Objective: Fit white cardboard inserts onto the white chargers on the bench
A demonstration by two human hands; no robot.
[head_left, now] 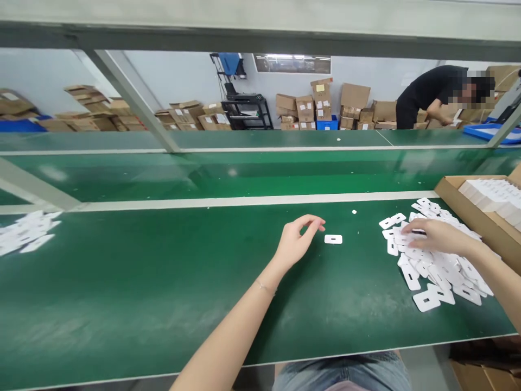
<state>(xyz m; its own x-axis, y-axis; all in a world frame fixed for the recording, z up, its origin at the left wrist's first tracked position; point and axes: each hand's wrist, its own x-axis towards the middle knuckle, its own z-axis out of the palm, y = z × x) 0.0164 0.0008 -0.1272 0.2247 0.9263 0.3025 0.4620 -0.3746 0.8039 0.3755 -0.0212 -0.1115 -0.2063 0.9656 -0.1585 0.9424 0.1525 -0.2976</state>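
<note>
My left hand (pixel 299 239) hovers over the green tabletop, its thumb and fingertips brought together in a loose pinch with nothing visible in them. Just right of those fingertips lies a single flat white card (pixel 328 239) with a small dark slot in its middle. My right hand (pixel 439 237) is over a heap of similar white slotted cards (pixel 439 266), thumb and fingers apart at the heap's upper part. Whether its fingertips touch a card I cannot tell. Several cards lie loose around the heap's edges.
A cardboard box (pixel 480 220) packed with white pieces stands at the right. More white cards (pixel 28 231) lie at the far left. A pale frame post (pixel 130 100) and rail cross the bench. Beyond, a person (pixel 435 92) bends near stacked cartons (pixel 321 100) and a blue tray (pixel 480 131).
</note>
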